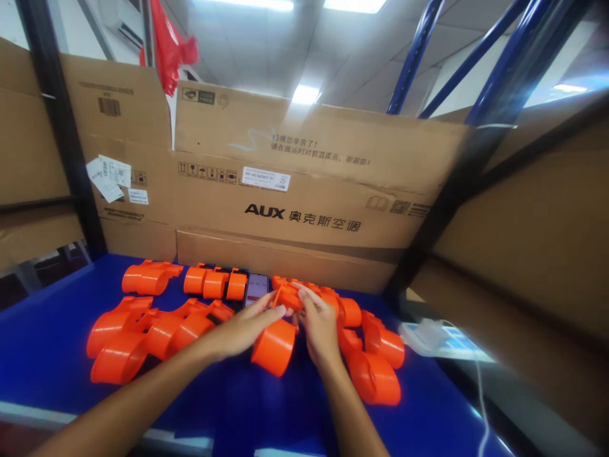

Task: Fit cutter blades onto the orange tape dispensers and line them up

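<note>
Between my hands is an orange plastic piece with a wide round band [273,348], shaped like a tape dispenser; its band hangs down towards me. My left hand [252,325] pinches its upper part from the left, thumb on top. On the other side my right hand [318,320] has its fingers closed on the same upper part. Fingers and glare hide the small details there. Just behind my left hand a phone [257,287] with a lit screen leans upright. Similar orange pieces [373,377] lie close to the right of my right hand.
More orange pieces [118,355] lie in groups on the blue table [42,324] at left. Some at the back [216,284] have black parts. A cardboard wall [304,247] closes off the rear. Dark rack posts [428,228] flank it. A white power strip [442,339] with a cable sits at right.
</note>
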{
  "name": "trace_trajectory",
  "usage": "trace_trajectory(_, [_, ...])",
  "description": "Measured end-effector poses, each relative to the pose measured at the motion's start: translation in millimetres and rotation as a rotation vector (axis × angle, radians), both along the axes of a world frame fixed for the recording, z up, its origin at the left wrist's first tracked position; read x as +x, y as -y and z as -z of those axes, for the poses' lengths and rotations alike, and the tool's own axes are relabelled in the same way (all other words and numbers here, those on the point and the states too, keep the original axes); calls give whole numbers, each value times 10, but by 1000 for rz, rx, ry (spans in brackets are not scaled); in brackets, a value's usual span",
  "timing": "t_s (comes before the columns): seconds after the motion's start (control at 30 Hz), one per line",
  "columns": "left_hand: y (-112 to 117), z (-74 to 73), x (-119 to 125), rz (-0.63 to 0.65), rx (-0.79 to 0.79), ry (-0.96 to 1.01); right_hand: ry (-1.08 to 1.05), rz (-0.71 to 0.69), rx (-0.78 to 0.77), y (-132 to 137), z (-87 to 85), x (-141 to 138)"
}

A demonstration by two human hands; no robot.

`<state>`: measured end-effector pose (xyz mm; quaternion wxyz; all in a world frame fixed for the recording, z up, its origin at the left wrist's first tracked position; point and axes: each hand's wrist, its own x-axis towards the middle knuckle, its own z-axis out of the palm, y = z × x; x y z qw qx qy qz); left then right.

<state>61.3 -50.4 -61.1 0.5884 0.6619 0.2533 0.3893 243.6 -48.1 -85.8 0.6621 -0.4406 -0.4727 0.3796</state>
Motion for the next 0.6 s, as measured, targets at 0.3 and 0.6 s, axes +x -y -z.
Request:
trace_trajectory(0.3, [-392,243,33,-289,-275,482,743,128,246,74,-32,17])
trace_trajectory(0.6, [-418,337,-67,-275,-185,614,1394,-242,244,178,8,-132])
